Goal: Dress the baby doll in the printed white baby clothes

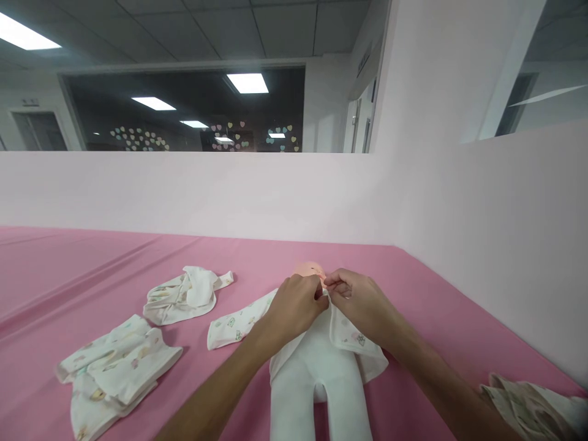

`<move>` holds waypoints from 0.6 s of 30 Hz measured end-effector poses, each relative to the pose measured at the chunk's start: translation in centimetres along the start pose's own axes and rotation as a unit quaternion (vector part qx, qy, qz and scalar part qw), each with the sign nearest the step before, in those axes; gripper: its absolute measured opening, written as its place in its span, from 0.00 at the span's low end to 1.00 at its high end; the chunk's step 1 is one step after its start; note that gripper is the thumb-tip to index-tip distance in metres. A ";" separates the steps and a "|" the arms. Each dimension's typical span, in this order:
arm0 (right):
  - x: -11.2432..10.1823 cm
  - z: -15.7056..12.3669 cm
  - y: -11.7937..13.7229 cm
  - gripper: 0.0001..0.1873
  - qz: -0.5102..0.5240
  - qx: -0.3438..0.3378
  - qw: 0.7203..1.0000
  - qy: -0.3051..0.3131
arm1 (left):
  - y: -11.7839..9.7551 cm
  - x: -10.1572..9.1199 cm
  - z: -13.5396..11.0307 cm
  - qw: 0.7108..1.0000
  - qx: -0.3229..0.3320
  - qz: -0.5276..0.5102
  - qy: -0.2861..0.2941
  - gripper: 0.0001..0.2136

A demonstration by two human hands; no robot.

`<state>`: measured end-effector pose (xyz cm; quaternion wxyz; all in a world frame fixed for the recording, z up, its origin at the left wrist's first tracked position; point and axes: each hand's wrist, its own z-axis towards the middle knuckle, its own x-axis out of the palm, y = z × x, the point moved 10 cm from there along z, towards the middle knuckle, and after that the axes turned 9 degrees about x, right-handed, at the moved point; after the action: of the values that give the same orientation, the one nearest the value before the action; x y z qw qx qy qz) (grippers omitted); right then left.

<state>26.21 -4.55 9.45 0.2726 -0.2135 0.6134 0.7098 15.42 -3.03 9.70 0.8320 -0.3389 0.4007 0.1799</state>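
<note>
A baby doll with a white cloth body (316, 361) lies on its back, its pinkish head (307, 268) pointing away from me and partly hidden by my hands. It wears a white baby shirt (346, 331) with small printed figures; the front hangs apart and one sleeve stretches out to the left. At the doll's neck, my left hand (297, 305) is closed in a pinch on the shirt's collar edge. Close beside it, my right hand (356, 297) pinches the collar from the right side. The exact bit of cloth between the fingertips is hidden.
Two crumpled printed baby garments lie to the left: a folded one (117, 367) nearer me and a smaller one (184, 297) behind it. Another cloth bundle (528, 404) sits at the lower right. Pink sheeting (257, 257) covers the surface, with white walls (229, 196) behind and right.
</note>
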 end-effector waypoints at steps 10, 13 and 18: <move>0.5 0.8 -1.9 0.09 0.052 0.065 0.996 0.026 | 0.8 -0.1 0.1 1.000 -0.009 -0.011 -0.010 0.11; 0.8 0.7 -2.0 0.10 0.049 0.085 0.995 0.029 | 1.1 -0.1 0.2 1.000 -0.013 -0.019 -0.010 0.12; 1.7 1.0 -2.0 0.11 0.075 0.083 0.993 0.050 | 1.2 0.4 0.3 0.999 -0.009 -0.039 -0.001 0.13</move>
<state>26.25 -3.17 7.00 0.2045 -0.1788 0.6972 0.6634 15.13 -1.94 9.00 0.8356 -0.3617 0.3848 0.1514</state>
